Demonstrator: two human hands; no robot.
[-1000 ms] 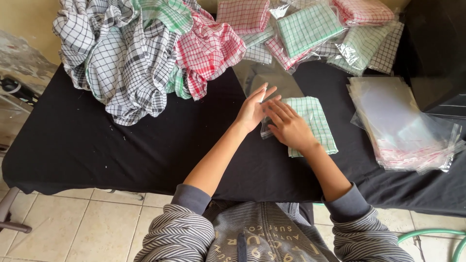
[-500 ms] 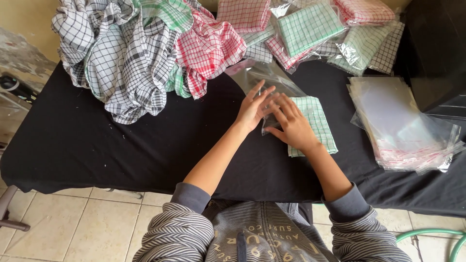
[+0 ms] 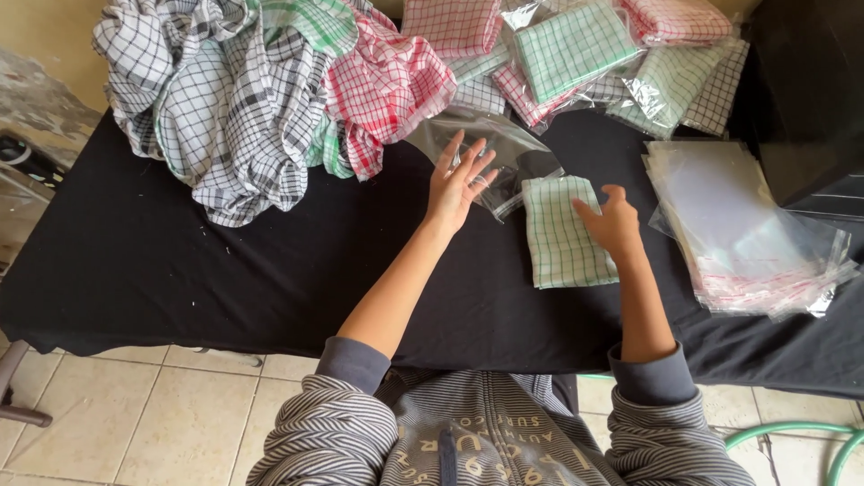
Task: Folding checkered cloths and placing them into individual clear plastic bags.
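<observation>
Left hand [image 3: 459,184] splayed flat against glossy clear bag [image 3: 490,148] (crinkled film), grasping nothing; right hand [image 3: 612,220] grips folded green-checked cloth [image 3: 558,238], woven, rectangular.

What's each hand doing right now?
Left hand: open, fingers spread, touching the clear plastic bag.
Right hand: curled over the folded green checked cloth, gripping its edge.

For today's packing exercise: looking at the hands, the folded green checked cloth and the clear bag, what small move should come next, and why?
Probably slide the folded green checked cloth toward the clear bag. The right hand rests on the cloth, the left hand lies open on the bag, and the cloth lies just beside the bag.
</observation>
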